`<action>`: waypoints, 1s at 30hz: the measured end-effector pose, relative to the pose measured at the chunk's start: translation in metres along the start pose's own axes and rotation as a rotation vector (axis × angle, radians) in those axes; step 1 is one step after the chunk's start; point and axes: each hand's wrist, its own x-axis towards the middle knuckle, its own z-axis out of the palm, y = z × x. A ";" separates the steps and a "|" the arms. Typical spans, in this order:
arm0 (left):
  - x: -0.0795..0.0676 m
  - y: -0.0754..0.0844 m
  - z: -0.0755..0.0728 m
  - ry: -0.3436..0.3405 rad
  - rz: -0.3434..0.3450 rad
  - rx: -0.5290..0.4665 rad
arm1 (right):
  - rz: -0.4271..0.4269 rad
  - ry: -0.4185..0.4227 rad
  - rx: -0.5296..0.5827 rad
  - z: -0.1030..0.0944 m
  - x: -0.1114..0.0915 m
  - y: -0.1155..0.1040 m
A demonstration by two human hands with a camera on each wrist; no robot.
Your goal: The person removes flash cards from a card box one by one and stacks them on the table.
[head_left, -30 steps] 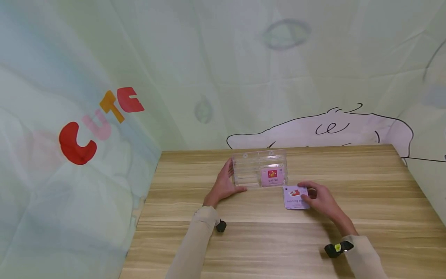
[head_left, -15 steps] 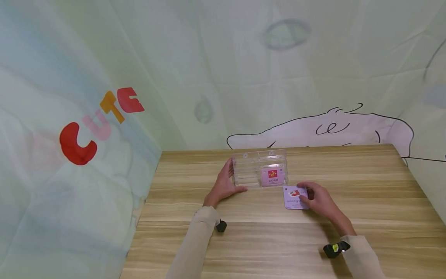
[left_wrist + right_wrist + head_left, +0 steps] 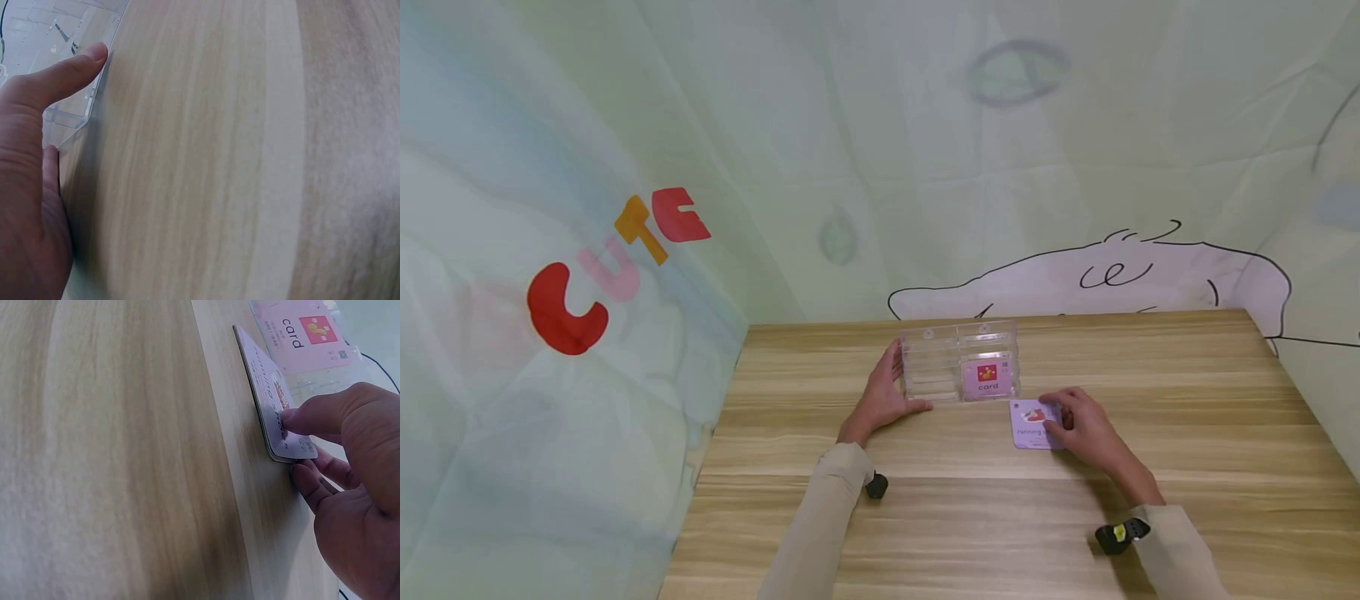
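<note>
A clear plastic card rack (image 3: 930, 372) with tiered slots in two columns stands near the table's back edge. My left hand (image 3: 880, 402) grips its left side, the thumb reaching along the lower front and the other fingers at the side, partly hidden behind it. In the rack's lower right slot sits a pink card (image 3: 988, 380) printed "card". Just right of and in front of the rack, my right hand (image 3: 1088, 427) pinches a small stack of lilac flash cards (image 3: 265, 394), the top one printed with a red shoe. My right thumb lies on top, covering part of the lettering.
The wood-grain table (image 3: 970, 517) reaches back to a printed fabric backdrop (image 3: 880, 167). Another fabric wall, bearing colourful letters (image 3: 568, 308), runs along the left side. Each wrist wears a black camera (image 3: 1112, 537).
My right hand and forearm have shifted very slightly left, with the thumb a little farther over the lilac cards. The rack and my left hand stay where they were.
</note>
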 end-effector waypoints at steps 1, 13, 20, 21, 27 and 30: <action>0.000 0.000 0.000 -0.001 -0.001 0.002 | 0.001 -0.002 -0.002 0.000 0.000 0.000; 0.001 -0.002 0.001 0.005 0.006 -0.001 | 0.022 -0.020 -0.026 0.000 0.000 -0.002; 0.002 -0.002 0.001 0.004 0.002 -0.002 | 0.010 -0.027 -0.043 0.000 0.000 -0.003; 0.002 -0.001 0.001 0.003 0.001 -0.001 | 0.006 -0.028 -0.045 0.000 0.000 -0.003; 0.001 -0.001 0.000 0.001 -0.002 0.000 | -0.010 -0.029 -0.048 -0.001 0.001 -0.003; 0.001 -0.001 0.000 0.000 0.001 0.000 | -0.005 -0.029 -0.038 -0.001 0.000 -0.003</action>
